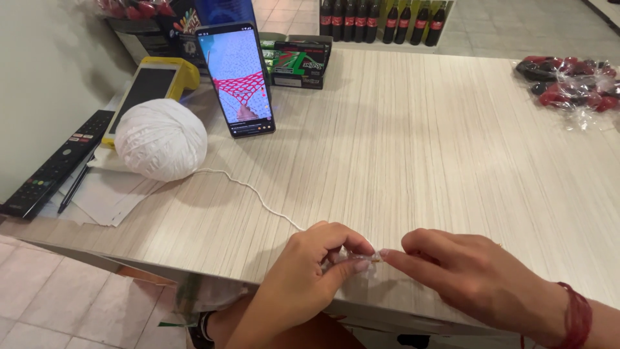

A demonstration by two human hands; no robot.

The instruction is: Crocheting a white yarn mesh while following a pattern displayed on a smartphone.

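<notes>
The pale wooden table (413,142) held a white yarn ball (161,139) beside a propped phone (237,79). My left hand (310,274) and right hand (471,271) pinched the thin yarn (258,194) end together at the table's near edge. It seemed soft, light and floppy, so holding it close to the tip looked best.

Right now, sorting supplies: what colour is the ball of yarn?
White ball of yarn, clearest in the head view.

Both hands were positioned at the near edge of the tabletop, fingertips meeting. The left hand (310,271) entered from below, wrist bent upward, thumb and index finger pinched together with the remaining fingers curled. The right hand (465,271) extended from the lower right, palm down, index finger and thumb pinched toward the left hand. The right wrist carried a red cord band.
</notes>
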